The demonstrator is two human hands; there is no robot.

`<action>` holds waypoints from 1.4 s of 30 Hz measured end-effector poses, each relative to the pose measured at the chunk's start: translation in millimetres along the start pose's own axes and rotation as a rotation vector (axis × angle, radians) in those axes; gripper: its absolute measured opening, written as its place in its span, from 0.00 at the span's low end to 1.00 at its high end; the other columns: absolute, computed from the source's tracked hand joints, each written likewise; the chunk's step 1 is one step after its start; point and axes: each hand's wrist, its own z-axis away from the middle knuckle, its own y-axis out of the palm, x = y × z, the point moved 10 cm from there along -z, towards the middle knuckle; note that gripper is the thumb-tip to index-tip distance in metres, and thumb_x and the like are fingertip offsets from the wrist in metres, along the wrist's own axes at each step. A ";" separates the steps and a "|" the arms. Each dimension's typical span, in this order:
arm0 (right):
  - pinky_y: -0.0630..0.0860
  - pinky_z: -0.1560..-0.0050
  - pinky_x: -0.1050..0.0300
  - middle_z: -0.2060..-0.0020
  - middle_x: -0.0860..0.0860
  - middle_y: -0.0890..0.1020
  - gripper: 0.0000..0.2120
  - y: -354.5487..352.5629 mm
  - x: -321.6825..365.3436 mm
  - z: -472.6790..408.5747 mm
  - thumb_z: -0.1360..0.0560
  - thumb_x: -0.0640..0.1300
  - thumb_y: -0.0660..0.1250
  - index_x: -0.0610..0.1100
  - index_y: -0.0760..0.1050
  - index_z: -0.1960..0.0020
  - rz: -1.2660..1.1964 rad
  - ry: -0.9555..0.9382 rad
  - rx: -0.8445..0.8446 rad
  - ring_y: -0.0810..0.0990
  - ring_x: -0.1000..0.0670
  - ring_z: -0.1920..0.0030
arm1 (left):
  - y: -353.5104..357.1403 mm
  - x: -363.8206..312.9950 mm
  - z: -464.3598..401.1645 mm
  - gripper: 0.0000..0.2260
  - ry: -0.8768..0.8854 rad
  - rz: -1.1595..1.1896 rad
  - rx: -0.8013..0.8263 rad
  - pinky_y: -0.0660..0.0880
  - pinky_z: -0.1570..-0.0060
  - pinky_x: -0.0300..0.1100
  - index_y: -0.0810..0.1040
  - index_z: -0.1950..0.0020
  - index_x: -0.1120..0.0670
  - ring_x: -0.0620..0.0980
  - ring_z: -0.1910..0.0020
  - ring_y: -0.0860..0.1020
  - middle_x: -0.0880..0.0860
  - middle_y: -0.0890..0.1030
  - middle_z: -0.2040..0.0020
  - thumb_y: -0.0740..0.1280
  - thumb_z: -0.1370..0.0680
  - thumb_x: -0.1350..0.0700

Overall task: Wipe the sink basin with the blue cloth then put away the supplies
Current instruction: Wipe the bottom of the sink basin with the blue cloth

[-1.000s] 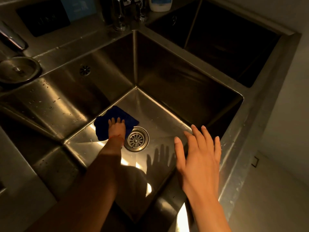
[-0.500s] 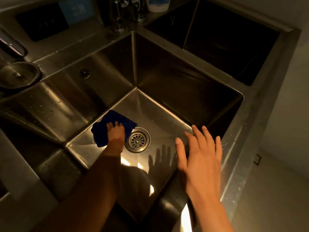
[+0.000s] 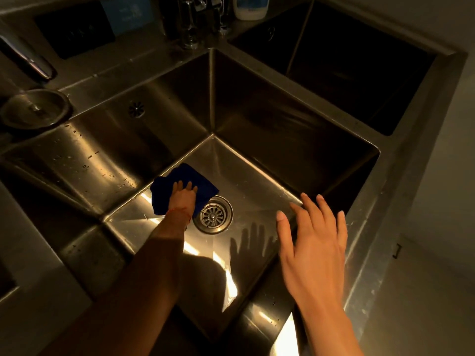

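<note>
My left hand is down on the floor of the sink basin, fingers laid forward and flat on the blue cloth, pressing it to the steel; that grip is spread rather than curled. The cloth lies bunched a little left of the frame's centre, in the basin's far left part, close to where the floor meets the left wall, and its lower right edge sits just beside the round drain strainer. A thin red thread circles my left wrist.

My right hand hovers above the basin's right side in the lower right of the frame, fingers straight and fanned apart, holding nothing; its shadow falls on the basin floor just left of it.

The left wall is speckled with water drops and carries a small round overflow grille. On the steel table to the upper left sit a round metal lid and, above it, a metal handle. At the top edge stand the base of a faucet and a white bottle. A second, darker basin fills the upper right.
</note>
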 end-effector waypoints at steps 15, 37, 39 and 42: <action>0.47 0.28 0.48 0.38 0.48 0.75 0.25 1.3 -1.1 -0.2 0.23 0.57 0.47 0.45 0.75 0.41 0.009 -0.002 0.000 0.63 0.48 0.30 | -4.2 -12.1 -19.3 0.28 0.378 -0.324 0.046 0.46 0.23 0.51 0.49 0.22 0.50 0.58 0.22 0.48 0.51 0.49 0.21 0.58 0.19 0.59; 0.48 0.29 0.49 0.39 0.48 0.76 0.25 1.2 -2.0 -0.4 0.23 0.57 0.48 0.44 0.76 0.42 0.012 0.000 0.000 0.65 0.48 0.32 | -8.1 3.0 -1.0 0.31 -0.246 0.414 -0.097 0.50 0.25 0.52 0.47 0.22 0.60 0.65 0.24 0.46 0.67 0.43 0.23 0.52 0.18 0.44; 0.47 0.29 0.50 0.39 0.47 0.76 0.25 0.9 -1.9 -0.5 0.23 0.57 0.49 0.44 0.76 0.42 0.011 -0.006 0.002 0.65 0.48 0.32 | -3.5 3.9 -1.3 0.34 -0.183 0.371 -0.089 0.49 0.25 0.52 0.45 0.22 0.59 0.64 0.24 0.44 0.66 0.42 0.23 0.52 0.19 0.40; 0.48 0.29 0.49 0.39 0.47 0.77 0.25 1.0 -1.7 -0.5 0.23 0.57 0.48 0.44 0.76 0.42 0.009 -0.001 0.007 0.65 0.47 0.32 | 2.9 4.8 1.1 0.40 -0.093 0.316 -0.078 0.49 0.25 0.53 0.43 0.22 0.57 0.65 0.24 0.43 0.67 0.40 0.24 0.55 0.23 0.35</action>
